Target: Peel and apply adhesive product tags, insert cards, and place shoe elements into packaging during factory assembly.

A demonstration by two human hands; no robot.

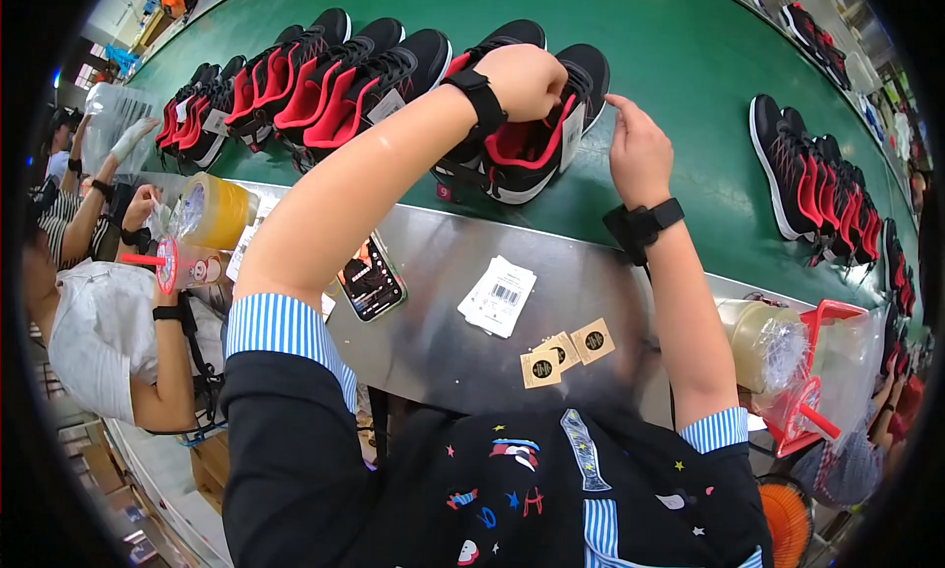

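Left hand [522, 76] closed inside a black-and-red shoe [536, 140] on the green belt [679, 66]; right hand [638, 150] pinches its tag; tagged pairs line both sides; spare tags [500, 294] wait on the worktop [443, 312].

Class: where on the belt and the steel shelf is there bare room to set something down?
Free: green belt between the held shoe and right-hand shoes; steel shelf between phone and white tags. Crowded: left shoe row.

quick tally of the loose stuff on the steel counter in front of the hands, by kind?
Square tan paper tags with black round marks: 3
Stack of white paper barcode tags: 1
Black smartphone lying flat: 1
Rolls of clear packing tape: 2 (second at right)
Total: 7
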